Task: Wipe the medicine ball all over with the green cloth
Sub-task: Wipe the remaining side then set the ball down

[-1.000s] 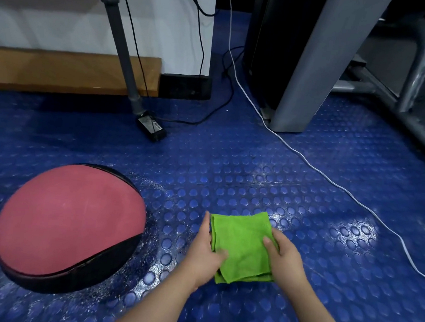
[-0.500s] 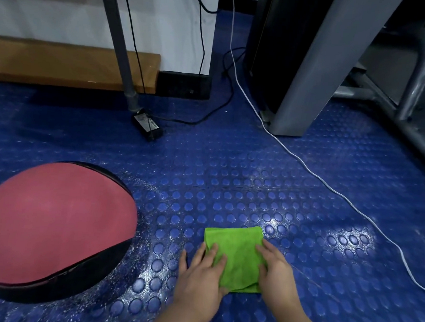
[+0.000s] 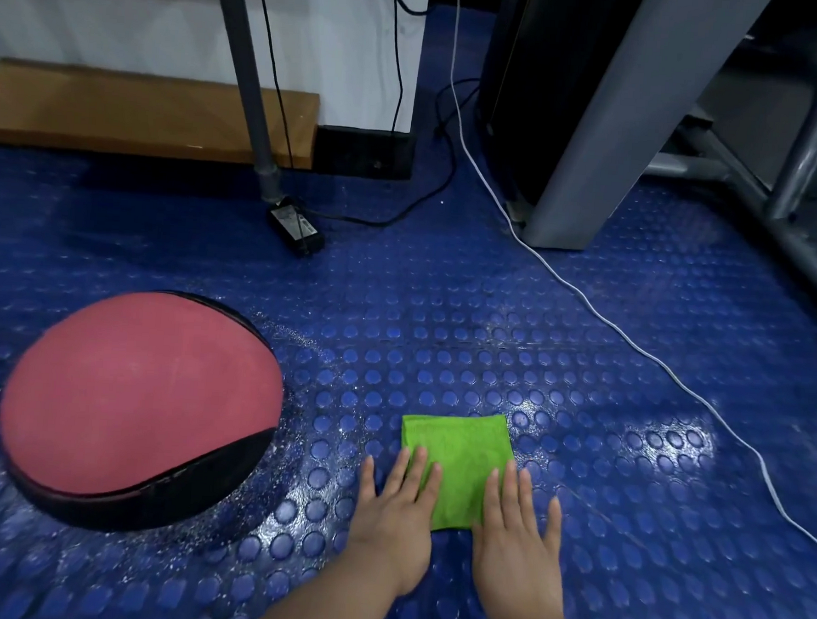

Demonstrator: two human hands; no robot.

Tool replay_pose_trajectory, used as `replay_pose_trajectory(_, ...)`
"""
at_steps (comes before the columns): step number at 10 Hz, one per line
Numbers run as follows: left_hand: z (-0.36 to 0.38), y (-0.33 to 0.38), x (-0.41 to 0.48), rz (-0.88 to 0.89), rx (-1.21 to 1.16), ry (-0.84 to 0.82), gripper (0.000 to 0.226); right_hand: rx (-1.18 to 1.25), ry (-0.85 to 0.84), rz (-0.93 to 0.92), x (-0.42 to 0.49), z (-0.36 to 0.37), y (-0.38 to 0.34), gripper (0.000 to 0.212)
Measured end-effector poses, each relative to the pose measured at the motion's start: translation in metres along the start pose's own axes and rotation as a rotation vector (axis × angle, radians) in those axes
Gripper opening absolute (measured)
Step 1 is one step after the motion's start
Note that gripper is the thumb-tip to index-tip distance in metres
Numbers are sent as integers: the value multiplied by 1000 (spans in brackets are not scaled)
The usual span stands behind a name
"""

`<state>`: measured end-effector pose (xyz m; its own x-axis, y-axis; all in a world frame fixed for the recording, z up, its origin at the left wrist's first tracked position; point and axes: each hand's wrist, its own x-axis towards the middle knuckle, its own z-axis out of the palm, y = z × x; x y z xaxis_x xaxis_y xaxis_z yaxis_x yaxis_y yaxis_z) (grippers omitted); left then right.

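Green cloth (image 3: 457,460): folded, now laid on the floor (image 3: 444,311), no longer lifted. Left hand (image 3: 396,514), right hand (image 3: 517,531): fingers spread flat, pressing its near edge. Medicine ball (image 3: 138,403): left, apart; wiping likely finished.

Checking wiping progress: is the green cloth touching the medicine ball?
No, the green cloth lies on the floor, apart from the medicine ball.

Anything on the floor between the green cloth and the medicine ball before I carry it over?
Nothing visible. Only blue studded floor separates the green cloth from the medicine ball on its left. The power adapter and white cable lie farther off, clear of that path.
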<state>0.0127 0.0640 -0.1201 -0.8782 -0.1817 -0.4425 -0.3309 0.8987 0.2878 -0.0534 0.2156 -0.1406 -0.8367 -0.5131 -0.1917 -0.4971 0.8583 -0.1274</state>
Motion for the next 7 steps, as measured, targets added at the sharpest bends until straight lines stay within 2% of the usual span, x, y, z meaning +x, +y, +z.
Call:
replay_pose_trajectory(2,-12,1,-44,85,-66,39,68,-9,-146,-22,-15,15,3,62)
replay_pose_trajectory(3,-21,-10,-70,82,-65,21,74,-73,-179,-11,-15,-10,-5,60)
replay_pose_trajectory(4,-29,-13,-82,71,-49,10,81,-70,-89,75,-15,-60,-26,59)
replay_pose_trajectory(5,-36,-6,-75,21,-47,-33,82,-19,-159,95,-20,-78,-40,66)
replay_pose_trajectory(6,-58,13,-76,38,-57,21,77,55,-144,123,-26,-102,-63,65)
replay_pose_trajectory(7,-63,-7,-41,86,-110,30,59,178,-85,119,-12,-129,-93,63)
